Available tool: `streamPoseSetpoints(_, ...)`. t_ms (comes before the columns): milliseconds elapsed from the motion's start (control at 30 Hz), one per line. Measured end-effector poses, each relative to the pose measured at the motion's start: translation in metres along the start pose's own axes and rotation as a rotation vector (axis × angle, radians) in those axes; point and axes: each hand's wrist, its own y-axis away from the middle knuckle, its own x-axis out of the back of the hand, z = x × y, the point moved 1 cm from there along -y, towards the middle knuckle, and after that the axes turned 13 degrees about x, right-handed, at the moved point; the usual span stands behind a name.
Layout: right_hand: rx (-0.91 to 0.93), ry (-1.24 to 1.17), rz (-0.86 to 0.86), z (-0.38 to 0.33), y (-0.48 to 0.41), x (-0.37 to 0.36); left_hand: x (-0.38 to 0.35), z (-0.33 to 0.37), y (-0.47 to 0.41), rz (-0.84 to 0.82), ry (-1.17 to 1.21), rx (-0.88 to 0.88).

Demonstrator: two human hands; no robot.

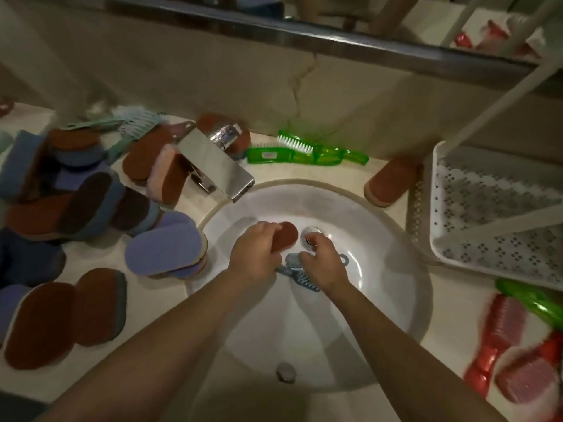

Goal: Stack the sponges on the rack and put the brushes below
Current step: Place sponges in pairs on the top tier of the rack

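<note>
Both hands reach into the round white sink (380,300). Left hand (254,257) grips an oval brown sponge (286,237), fingers curled round it. Right hand (324,264) pinches a blue plastic brush (306,280) at 6 o'clock of the drain (310,236). Perforated white rack (487,214) stands at 3 o'clock.

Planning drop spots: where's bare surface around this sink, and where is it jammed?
Free: the rack shelf, a bare perforated tray; the counter strip between the green brushes and the basin; the basin's front slope, nearer than the left hand and right hand. Crowded: the left counter under the sponge pile; the right front corner with the red brushes.
</note>
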Motion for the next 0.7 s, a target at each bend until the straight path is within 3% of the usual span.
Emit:
streamPoseSetpoints(433, -0.065, -0.123, 0.137, 0.031, -0.046, -0.034, -0.047, -0.014, -0.054, 0.051, -0.242, -0.022)
streamPoseSetpoints(567, -0.053, -0.132, 0.176, 0.033, -0.044, -0.031, -0.051, -0.017, -0.055, 0.033, -0.182, -0.014)
streamPoseSetpoints(700, -0.004, -0.138, 0.329, 0.020, -0.035, -0.015, -0.041, -0.009, -0.047, 0.052, -0.009, -0.014)
